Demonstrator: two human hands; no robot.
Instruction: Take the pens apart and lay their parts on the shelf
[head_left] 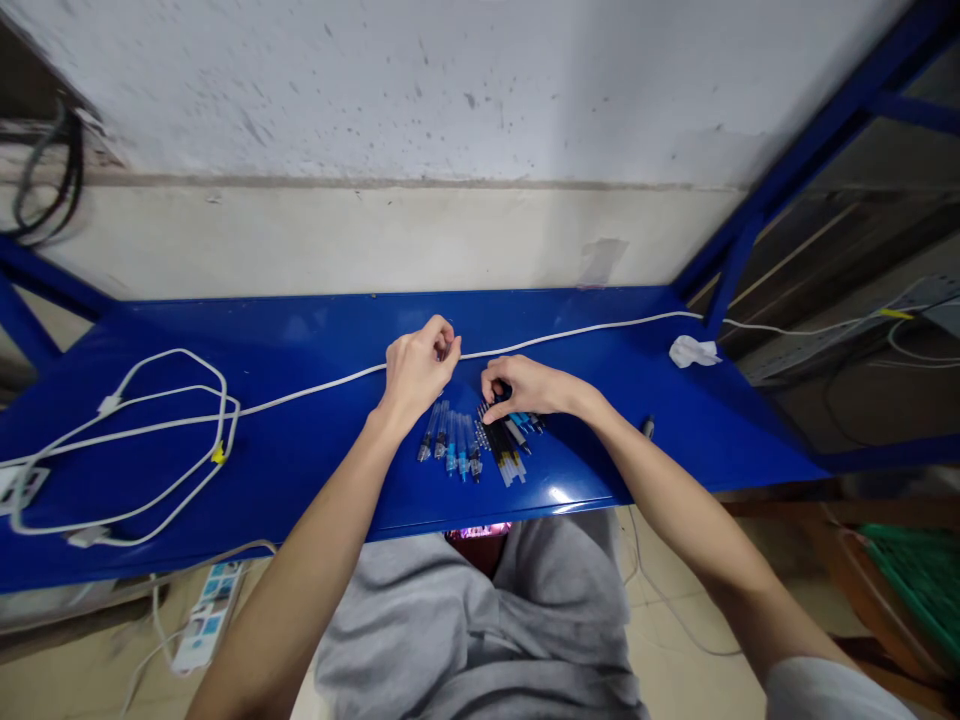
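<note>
My left hand [421, 364] is raised over the blue tabletop, fingers pinched together; whatever sits between the fingertips is too small to make out. Just below it lie several clear pen barrels [451, 440] with blue or dark ends, side by side. My right hand [534, 386] hovers low over pen parts, its fingers curled and the thumb apart from them. Under its thumb, black pen refills [502, 445] with clear tail ends lie in a bundle. Small silvery pieces [481, 430] lie beside the refills. Blue and dark pen tips [531, 424] are partly hidden beneath my right hand.
A white cable [330, 384] runs across the blue table [315, 480] behind the pen parts and loops at the left. Crumpled white tissue [693, 351] and a small dark object [648, 428] lie to the right. A power strip [210, 615] is below the table.
</note>
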